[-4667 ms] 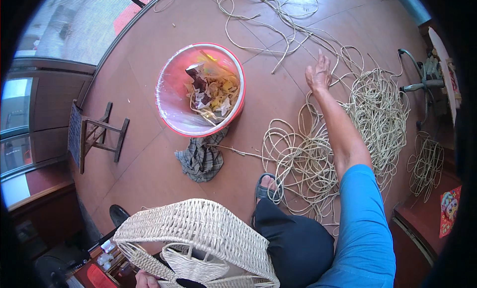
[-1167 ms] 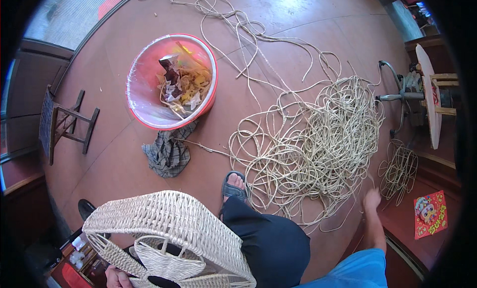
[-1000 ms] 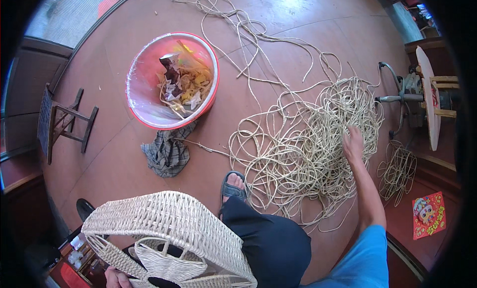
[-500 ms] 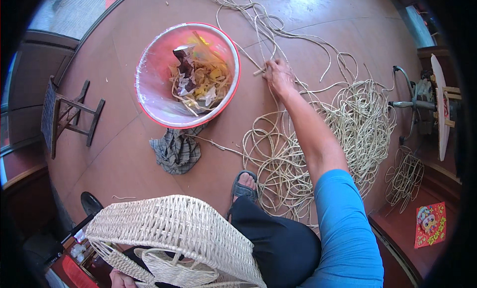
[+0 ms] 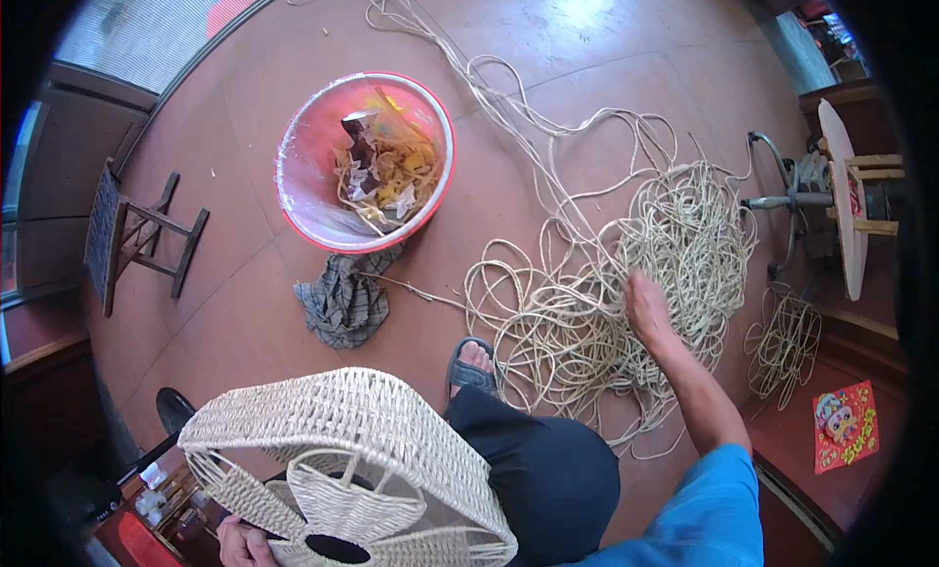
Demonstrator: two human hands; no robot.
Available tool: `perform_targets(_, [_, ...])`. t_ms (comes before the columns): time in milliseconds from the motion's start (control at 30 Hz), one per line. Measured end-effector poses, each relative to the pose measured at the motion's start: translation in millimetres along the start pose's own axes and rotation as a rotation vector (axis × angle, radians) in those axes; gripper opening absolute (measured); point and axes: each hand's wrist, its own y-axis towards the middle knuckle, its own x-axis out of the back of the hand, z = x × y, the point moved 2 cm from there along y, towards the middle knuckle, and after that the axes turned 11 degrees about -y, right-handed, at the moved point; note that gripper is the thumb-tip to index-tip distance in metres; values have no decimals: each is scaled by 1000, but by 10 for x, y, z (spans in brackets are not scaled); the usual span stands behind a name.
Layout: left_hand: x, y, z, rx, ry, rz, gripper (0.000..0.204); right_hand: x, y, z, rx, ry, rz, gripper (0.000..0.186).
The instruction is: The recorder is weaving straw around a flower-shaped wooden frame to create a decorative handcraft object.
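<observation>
A pale woven basket (image 5: pixel 342 406) with petal-shaped panels around a dark round opening rests tilted by my lap. My left hand (image 5: pixel 245 544) is closed on its lower left edge, with the fingertips partly hidden. My right hand (image 5: pixel 648 308) is low over a big tangle of straw-coloured cord (image 5: pixel 699 239) on the floor, its fingers closed on cord. Several strands stretch from there up toward the far side of the floor.
A red-rimmed, plastic-lined bin (image 5: pixel 286 176) holds scraps, with a checked cloth (image 5: pixel 344 303) below it. A wooden stool (image 5: pixel 132 234) stands at left. A metal-legged seat (image 5: pixel 843 200) and a smaller cord bundle (image 5: pixel 784 342) are at right. My sandalled foot (image 5: pixel 473 366) touches loops.
My right hand has drawn back from beside the bin to the tangle, pulling the long strands nearer. The basket has tipped, showing more of its petal panels.
</observation>
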Motion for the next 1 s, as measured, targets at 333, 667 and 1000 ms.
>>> perform_targets(333, [-36,-83,253,120,-132,-105,45,714,-1666,-913,-301,-544,427,28])
perform_targets(667, [16,-71,33,29,58,-6,40,104,2067,1267,78,189,-290,64])
perform_targets(1000, [81,-81,114,56,-26,-19,41,-430,2596,1840,-196,71,-39,75])
